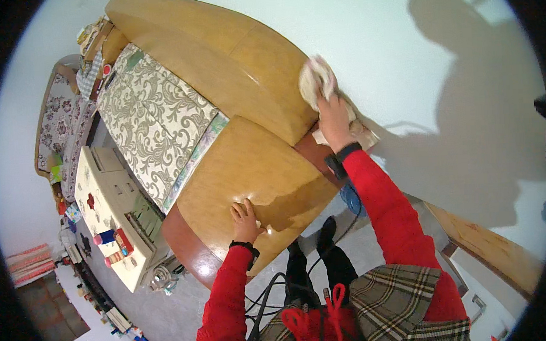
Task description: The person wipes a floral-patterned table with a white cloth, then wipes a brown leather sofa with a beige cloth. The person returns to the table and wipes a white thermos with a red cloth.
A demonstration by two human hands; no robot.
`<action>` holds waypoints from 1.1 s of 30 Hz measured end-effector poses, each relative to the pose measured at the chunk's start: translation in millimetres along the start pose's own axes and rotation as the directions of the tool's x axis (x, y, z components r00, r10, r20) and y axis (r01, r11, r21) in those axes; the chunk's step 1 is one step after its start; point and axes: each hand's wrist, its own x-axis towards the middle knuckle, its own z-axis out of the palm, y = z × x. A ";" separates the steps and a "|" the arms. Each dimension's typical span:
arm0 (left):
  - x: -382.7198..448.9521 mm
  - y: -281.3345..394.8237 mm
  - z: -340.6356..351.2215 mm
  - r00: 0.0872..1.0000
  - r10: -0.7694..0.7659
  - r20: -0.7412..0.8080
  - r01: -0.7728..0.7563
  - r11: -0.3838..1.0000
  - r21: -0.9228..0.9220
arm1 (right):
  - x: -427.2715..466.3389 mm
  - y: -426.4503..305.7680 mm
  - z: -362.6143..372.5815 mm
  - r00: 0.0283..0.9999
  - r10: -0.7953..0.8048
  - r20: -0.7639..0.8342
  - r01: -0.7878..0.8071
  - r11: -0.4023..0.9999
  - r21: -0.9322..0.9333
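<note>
In my right hand is a crumpled pale cloth, slightly blurred, beside the end of the sofa's tan backrest and close to the white wall. My left hand rests with spread fingers on the broad tan armrest of the sofa. Part of the palm and whatever lies under it cannot be seen. Below my right wrist, some pale paper or cloth lies over the reddish-brown end panel. A patterned seat cover spreads over the seat beyond the armrest.
A cream coffee table with bottles or cans stands at the left. Behind it is a floral sofa. Black cables hang before my legs. A blue bag-like item sits by the armrest's corner. The wall borders the right.
</note>
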 end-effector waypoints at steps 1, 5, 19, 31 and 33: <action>1.4 -0.1 -0.1 1.000 0.004 0.000 -0.004 1.000 0.007 | -23.7 14.1 -3.3 0.987 0.015 0.158 -0.001 0.996 -0.087; 2.5 -1.0 1.2 1.000 -0.027 0.012 0.027 1.000 -0.016 | -63.7 24.3 -28.8 0.971 -0.169 0.168 0.165 0.986 0.036; 3.3 -2.5 1.7 1.000 -0.022 -0.008 0.022 0.997 -0.074 | -121.5 -11.9 12.9 0.838 -0.277 0.470 0.248 0.961 0.125; 5.7 -10.5 6.0 1.000 0.017 0.012 -0.017 1.000 -0.020 | -33.0 13.3 60.2 0.961 0.228 0.158 -0.179 0.944 -0.276; 6.2 -8.2 4.2 1.000 0.027 0.008 -0.027 0.999 -0.020 | -76.8 -7.6 51.1 0.973 -0.025 0.228 0.078 0.970 -0.230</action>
